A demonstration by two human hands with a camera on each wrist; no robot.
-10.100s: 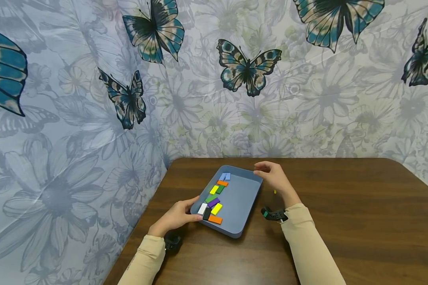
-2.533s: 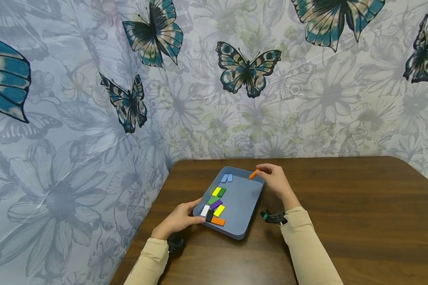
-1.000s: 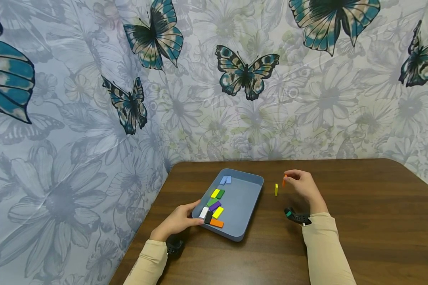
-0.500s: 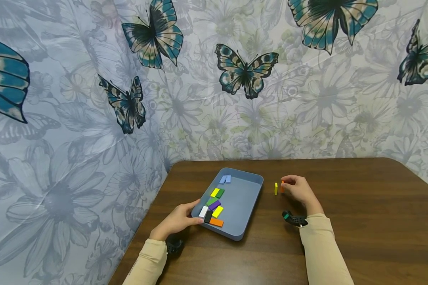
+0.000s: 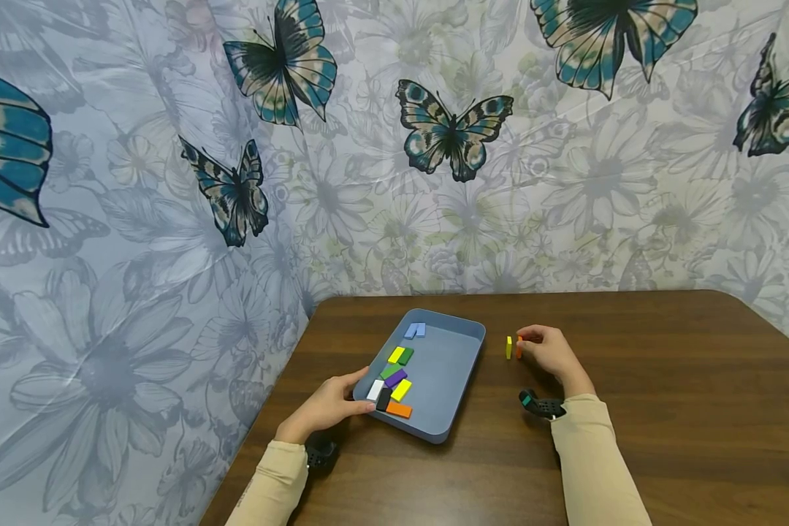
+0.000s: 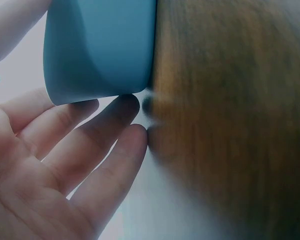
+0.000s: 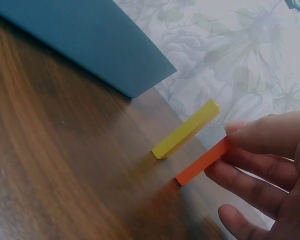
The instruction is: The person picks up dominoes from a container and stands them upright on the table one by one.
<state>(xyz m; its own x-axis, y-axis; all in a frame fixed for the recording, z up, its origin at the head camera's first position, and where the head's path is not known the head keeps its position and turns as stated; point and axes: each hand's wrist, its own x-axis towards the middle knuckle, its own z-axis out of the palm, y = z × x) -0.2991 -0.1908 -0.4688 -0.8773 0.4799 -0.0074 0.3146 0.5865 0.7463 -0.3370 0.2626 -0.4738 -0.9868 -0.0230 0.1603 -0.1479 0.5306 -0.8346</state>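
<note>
My right hand (image 5: 552, 354) pinches an orange domino block (image 7: 202, 161) between thumb and fingers near its top. The block stands on end, its lower edge at the tabletop. Just left of it a thin yellow domino block (image 7: 186, 130) stands upright, with a narrow gap between the two. My left hand (image 5: 325, 408) holds the near left corner of a blue-grey tray (image 5: 452, 380), thumb over the rim and fingers against the outer wall. Inside the tray lie several flat blocks, among them an orange one (image 5: 399, 410), a black one (image 5: 383, 399) and a purple one (image 5: 395, 378).
The tray sits at an angle on a brown wooden table (image 5: 664, 409). Light blue blocks (image 5: 416, 331) lie near its far end. Behind the table's far edge hangs a butterfly-print backdrop (image 5: 368, 219).
The orange block has left the tray's far part, crossed over the rim to the right and come down beside the yellow block. My left hand has stayed at the tray's corner.
</note>
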